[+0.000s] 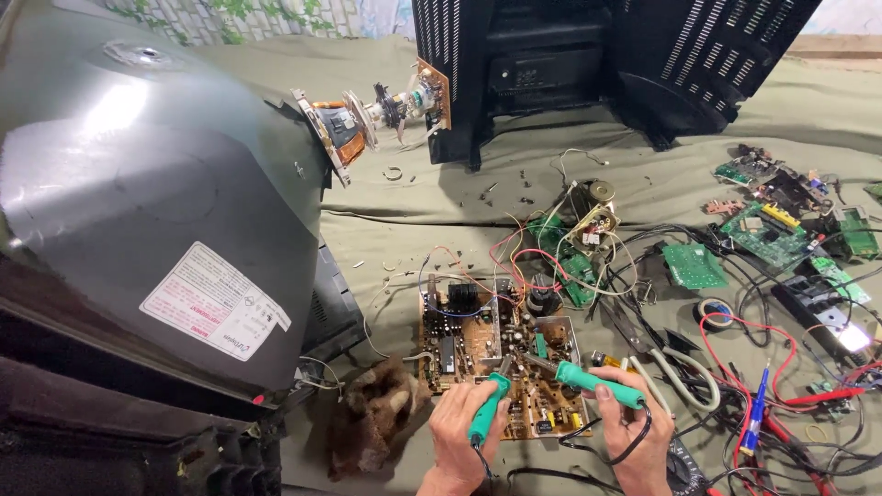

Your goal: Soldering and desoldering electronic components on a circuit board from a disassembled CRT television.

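A brown circuit board (478, 331) crowded with components lies on the olive cloth in front of me. My left hand (457, 432) grips a green-handled soldering iron (488, 409), its tip down on the board's near middle. My right hand (634, 432) holds a second green-handled tool (593, 383), whose metal tip points left and meets the board close to the first tip. A black cord loops from under my right hand.
A large grey picture tube (156, 202) fills the left, its neck (367, 115) pointing right. A black plastic rear housing (606, 64) stands at the back. Green boards (767, 234), wires, a blue screwdriver (755, 413) and pliers (684, 377) litter the right. A brown rag (377, 413) lies left of the board.
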